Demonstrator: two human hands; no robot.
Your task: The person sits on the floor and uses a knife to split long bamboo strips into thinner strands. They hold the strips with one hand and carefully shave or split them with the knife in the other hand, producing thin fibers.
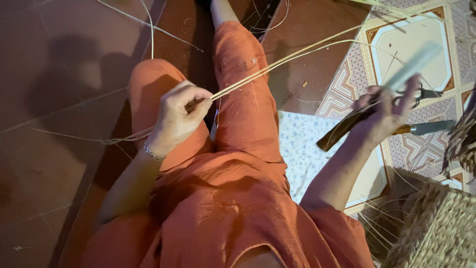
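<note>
Brown floor [59,99] lies open beside left hand [176,116] pinching, seemingly, strands [277,62].

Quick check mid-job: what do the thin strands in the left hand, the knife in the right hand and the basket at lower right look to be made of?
Strands: pale, dry, stiff plant fibre, likely reed or grass; matte, straw-coloured. Knife: brown handle that looks like wood, slightly glossy; its blade is motion-blurred, pale, probably metal. Basket: coarse braided natural fibre, tan and matte, plaits clearly visible. The left hand pinches the strands; the right hand grips the knife.

Left hand [177,115] closed in a pinching grip over the lap, right hand [386,113] raised, fingers curled
</note>
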